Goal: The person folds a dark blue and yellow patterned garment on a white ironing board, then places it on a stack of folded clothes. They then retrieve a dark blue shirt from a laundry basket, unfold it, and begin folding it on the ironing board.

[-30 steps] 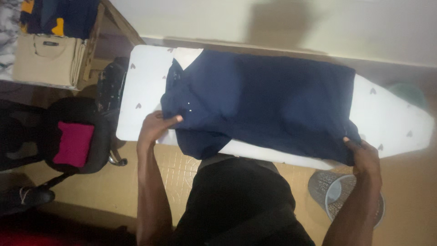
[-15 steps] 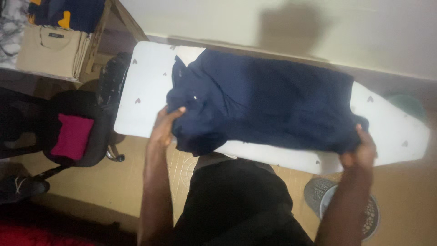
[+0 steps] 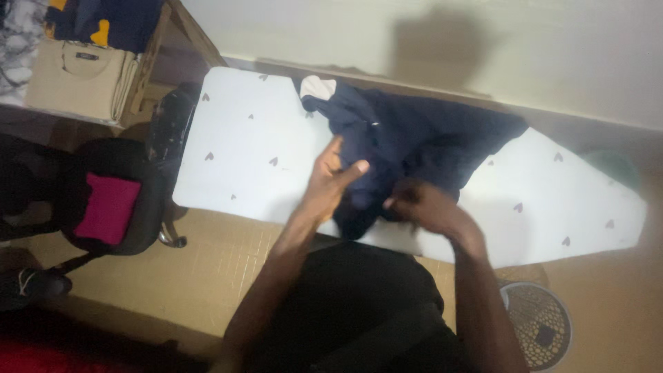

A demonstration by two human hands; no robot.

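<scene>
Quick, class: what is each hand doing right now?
Left hand: fingers spread, open, against the navy garment.
Right hand: closed on the garment's bunched near edge.

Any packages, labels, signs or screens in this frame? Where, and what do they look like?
Neck label: small dark rectangle inside the collar of the folded beige shirt, top left on the shelf.
No packages, signs or screens show.

Left hand [image 3: 331, 181] spread open, right hand [image 3: 421, 207] curled shut, wrists close together.
</scene>
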